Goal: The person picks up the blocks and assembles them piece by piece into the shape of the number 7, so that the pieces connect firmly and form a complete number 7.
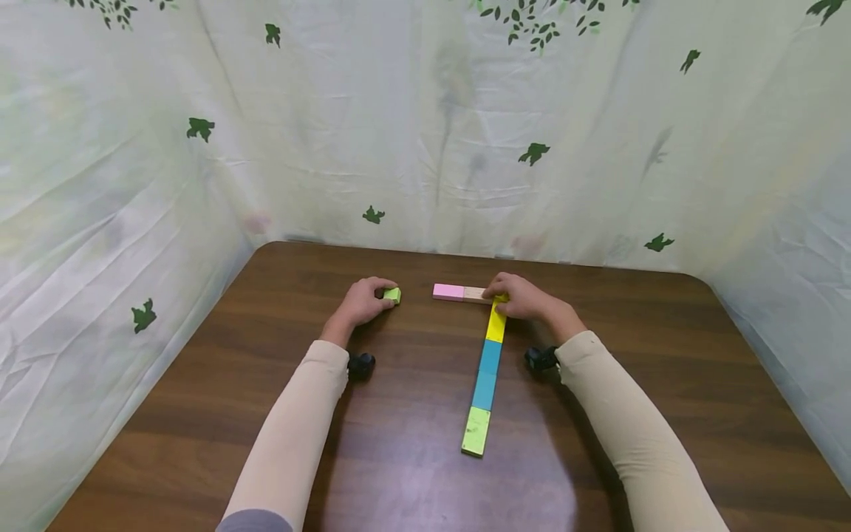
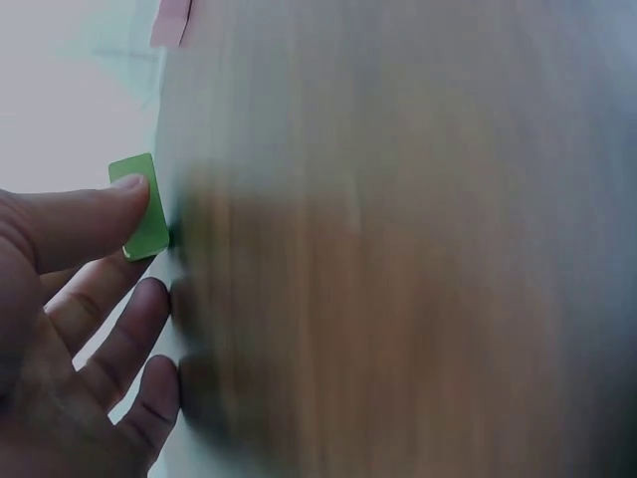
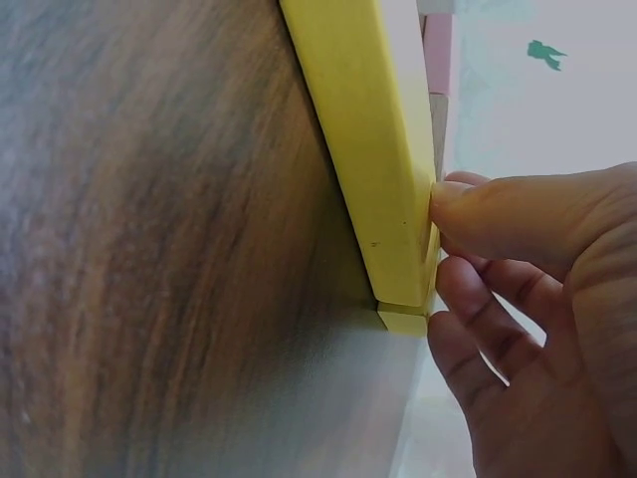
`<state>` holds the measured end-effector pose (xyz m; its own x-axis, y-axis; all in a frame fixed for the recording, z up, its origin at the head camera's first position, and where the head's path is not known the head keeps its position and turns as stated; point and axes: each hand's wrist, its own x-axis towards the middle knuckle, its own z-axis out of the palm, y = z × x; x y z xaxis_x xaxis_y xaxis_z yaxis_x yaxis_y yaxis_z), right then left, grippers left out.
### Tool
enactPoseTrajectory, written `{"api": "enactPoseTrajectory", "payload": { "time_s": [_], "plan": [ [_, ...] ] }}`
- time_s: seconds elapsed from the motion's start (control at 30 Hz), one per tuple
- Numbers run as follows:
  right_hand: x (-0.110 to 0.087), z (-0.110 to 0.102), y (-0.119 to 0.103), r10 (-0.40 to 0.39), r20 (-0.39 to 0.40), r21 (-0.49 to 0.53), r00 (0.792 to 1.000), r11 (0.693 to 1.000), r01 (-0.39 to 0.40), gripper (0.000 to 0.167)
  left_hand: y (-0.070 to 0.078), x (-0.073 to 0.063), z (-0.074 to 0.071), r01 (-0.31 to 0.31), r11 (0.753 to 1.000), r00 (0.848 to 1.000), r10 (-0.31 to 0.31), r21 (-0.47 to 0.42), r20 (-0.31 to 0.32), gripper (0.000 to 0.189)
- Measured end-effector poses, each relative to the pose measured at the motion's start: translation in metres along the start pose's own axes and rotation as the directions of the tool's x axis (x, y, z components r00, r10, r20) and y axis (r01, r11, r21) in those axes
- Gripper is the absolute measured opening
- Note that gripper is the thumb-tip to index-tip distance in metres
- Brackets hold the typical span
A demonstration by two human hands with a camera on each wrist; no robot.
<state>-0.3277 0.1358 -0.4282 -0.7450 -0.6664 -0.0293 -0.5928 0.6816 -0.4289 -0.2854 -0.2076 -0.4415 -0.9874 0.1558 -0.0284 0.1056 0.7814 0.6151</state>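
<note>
My left hand (image 1: pixel 361 303) pinches a small light-green block (image 1: pixel 393 295) between thumb and fingers, just over the table's far part. In the left wrist view the thumb lies on the green block's (image 2: pixel 149 214) face while the other fingers spread loosely. At the corner of an L-shaped row of blocks, my right hand (image 1: pixel 525 298) pinches a small yellow block (image 3: pixel 403 320); the fingers partly hide it. A longer yellow block (image 1: pixel 495 326) runs from that corner toward me. Left of the corner lie a plain wood block (image 1: pixel 473 295) and a pink block (image 1: pixel 448 292), end to end.
Below the yellow one, two blue blocks (image 1: pixel 487 373) and a light-green block (image 1: pixel 475 432) continue the row toward me. All lie on a brown wooden table (image 1: pixel 253 414). A pale curtain (image 1: pixel 399 148) with printed leaves and birds surrounds the table's back and sides.
</note>
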Motion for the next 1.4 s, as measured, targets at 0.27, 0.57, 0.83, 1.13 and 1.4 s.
{"api": "enactPoseTrajectory", "payload": {
  "time_s": [0.27,0.57,0.83,1.13,1.4],
  "plan": [
    [0.0,0.002,0.0,0.002,0.0,0.002,1.0,1.0,-0.002,0.038,0.006,0.013,0.014,0.046,0.998,0.998,-0.048,-0.051,-0.035,0.04],
    [-0.001,0.0,0.0,0.014,0.0,-0.004,1.0,1.0,-0.014,0.038,0.01,0.021,0.022,0.077,0.991,0.996,-0.082,-0.111,-0.044,0.04],
    [0.001,-0.001,-0.001,0.005,0.002,0.0,1.0,1.0,-0.005,0.038,0.012,0.023,0.018,0.082,0.993,0.996,-0.085,-0.09,-0.03,0.041],
    [0.001,0.001,0.001,0.005,0.004,-0.013,1.0,1.0,-0.005,0.038,0.024,0.029,0.026,0.052,0.997,0.999,-0.053,-0.054,-0.013,0.041],
    [-0.001,0.0,-0.001,0.002,0.002,-0.013,1.0,1.0,-0.002,0.037,0.031,0.033,0.032,0.019,1.0,1.0,-0.019,-0.002,-0.014,0.04]
  ]
}}
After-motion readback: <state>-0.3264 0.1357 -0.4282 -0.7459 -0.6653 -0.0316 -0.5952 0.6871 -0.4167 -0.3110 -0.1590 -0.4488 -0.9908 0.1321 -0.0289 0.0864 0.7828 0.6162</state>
